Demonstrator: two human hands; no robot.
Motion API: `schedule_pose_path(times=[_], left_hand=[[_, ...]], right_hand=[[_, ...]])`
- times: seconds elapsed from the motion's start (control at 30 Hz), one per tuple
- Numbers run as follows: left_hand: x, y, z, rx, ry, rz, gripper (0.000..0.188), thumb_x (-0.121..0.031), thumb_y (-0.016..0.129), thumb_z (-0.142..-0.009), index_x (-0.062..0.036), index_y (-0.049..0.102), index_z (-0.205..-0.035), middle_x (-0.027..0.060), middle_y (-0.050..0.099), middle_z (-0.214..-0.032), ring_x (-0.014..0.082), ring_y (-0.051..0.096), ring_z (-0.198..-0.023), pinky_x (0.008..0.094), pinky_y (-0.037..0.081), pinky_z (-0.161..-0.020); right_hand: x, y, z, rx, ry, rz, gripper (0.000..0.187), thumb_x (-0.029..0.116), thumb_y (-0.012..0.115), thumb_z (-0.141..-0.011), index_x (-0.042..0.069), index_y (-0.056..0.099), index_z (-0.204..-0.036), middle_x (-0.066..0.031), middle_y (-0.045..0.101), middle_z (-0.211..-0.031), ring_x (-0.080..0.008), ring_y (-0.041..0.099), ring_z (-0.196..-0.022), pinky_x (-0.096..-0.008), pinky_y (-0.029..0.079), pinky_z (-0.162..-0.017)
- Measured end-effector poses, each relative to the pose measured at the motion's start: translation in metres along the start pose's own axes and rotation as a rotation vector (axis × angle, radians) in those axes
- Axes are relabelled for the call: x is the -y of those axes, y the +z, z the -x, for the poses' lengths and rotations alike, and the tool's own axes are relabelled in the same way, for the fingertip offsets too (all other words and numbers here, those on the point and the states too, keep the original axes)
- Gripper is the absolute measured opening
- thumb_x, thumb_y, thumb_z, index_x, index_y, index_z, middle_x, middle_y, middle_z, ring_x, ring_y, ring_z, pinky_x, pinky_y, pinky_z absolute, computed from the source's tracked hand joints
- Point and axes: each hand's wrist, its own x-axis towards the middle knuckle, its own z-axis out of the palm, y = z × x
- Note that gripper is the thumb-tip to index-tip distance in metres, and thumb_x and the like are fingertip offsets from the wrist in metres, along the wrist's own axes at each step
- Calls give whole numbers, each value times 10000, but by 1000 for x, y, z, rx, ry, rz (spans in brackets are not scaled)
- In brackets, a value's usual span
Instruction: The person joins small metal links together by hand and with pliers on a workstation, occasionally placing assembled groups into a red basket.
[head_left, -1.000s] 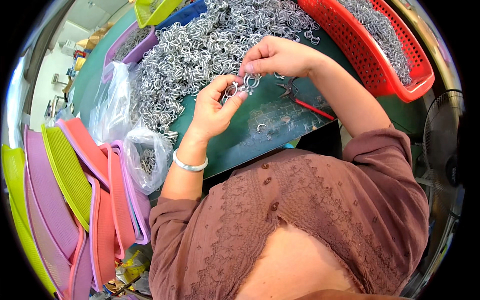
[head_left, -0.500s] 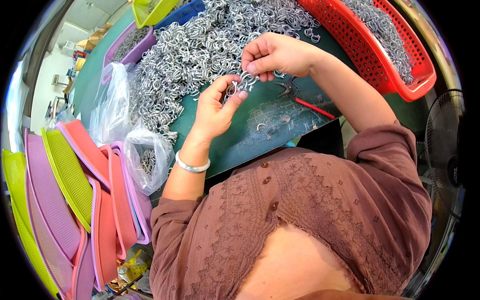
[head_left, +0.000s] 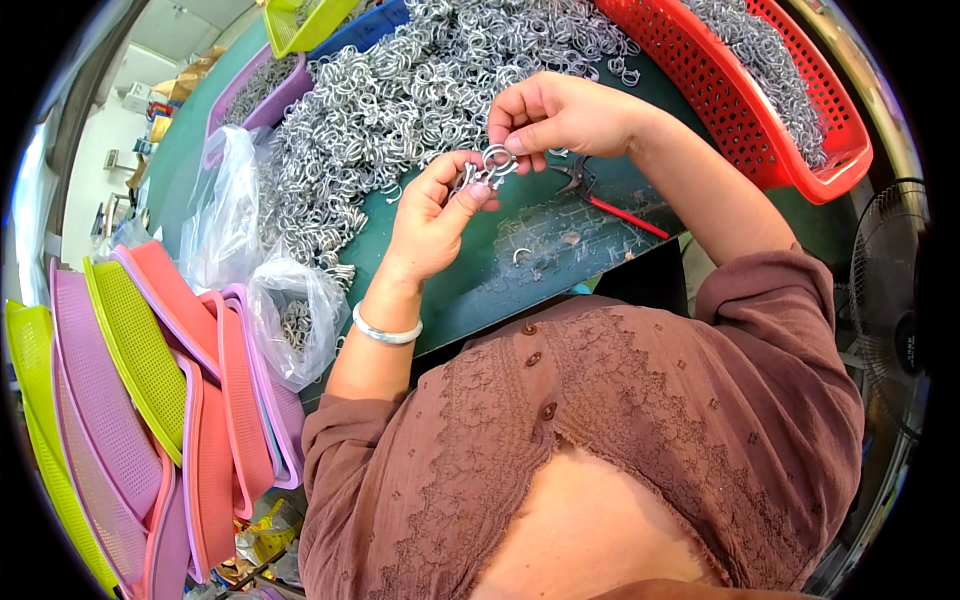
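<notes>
Several metal rings (head_left: 498, 158) — left hand (head_left: 432, 218) pinched closed, right hand (head_left: 565, 112) pinching

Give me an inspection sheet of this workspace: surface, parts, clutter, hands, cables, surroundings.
Surface: dark green tabletop, scuffed near its front edge.
Parts: silver ring-shaped metal pieces held up; heap of similar small metal rings beyond.
Clutter: red-handled metal pliers on the tabletop; crumpled clear plastic bags at left.
Hands: left hand and right hand both pinch the pieces.
Cables: nothing seen.
Surroundings: lime, purple and coral perforated plastic baskets at left; red perforated plastic basket and round wire-guarded fan at right.
</notes>
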Motion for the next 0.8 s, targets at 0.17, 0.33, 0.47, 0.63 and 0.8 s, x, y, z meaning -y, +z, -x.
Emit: schedule_pose_path(times=[0.17, 0.33, 0.47, 0.63, 0.8], left_hand=[[4, 5, 1, -49, -3, 103, 244, -77, 523, -826, 0, 480, -1053, 42, 556, -891, 109, 537, -775, 245, 448, -733], [5, 7, 0, -90, 22, 91, 260, -53, 543, -809, -1, 480, -1055, 41, 559, -890, 110, 543, -787, 252, 455, -739], [5, 7, 0, -78, 18, 87, 270, -42, 544, -804, 1, 475, -1062, 50, 558, -918, 119, 546, -824, 260, 460, -747], [0, 4, 0, -82, 68, 8, 300, -38, 549, -798, 4, 465, -1083, 57, 552, -941, 129, 546, -847, 262, 454, -756], [-9, 6, 0, -85, 63, 77, 304, 10, 540, -787, 0, 474, -1084, 20, 553, -930, 76, 517, -834, 203, 417, -755]], right_hand=[[-7, 9, 1, -99, -54, -43, 62, 54, 532, -764, 12, 546, -808, -8, 544, -701, -69, 509, -621, -191, 411, -539], [-13, 16, 6, -185, -108, -72, 87, 63, 530, -774, 18, 529, -848, 0, 534, -739, -68, 492, -646, -195, 401, -557], [-14, 18, 8, -184, -135, -66, 92, 92, 521, -796, 23, 523, -857, 12, 530, -747, -53, 485, -653, -191, 400, -564], [-20, 24, 8, -261, -216, -178, 64, 42, 505, -791, 20, 529, -846, 1, 530, -737, -70, 496, -651, -195, 403, -561], [-25, 28, 7, -291, -249, -262, 53, 37, 498, -797, 21, 529, -838, 1, 527, -729, -68, 500, -648, -192, 405, -559]])
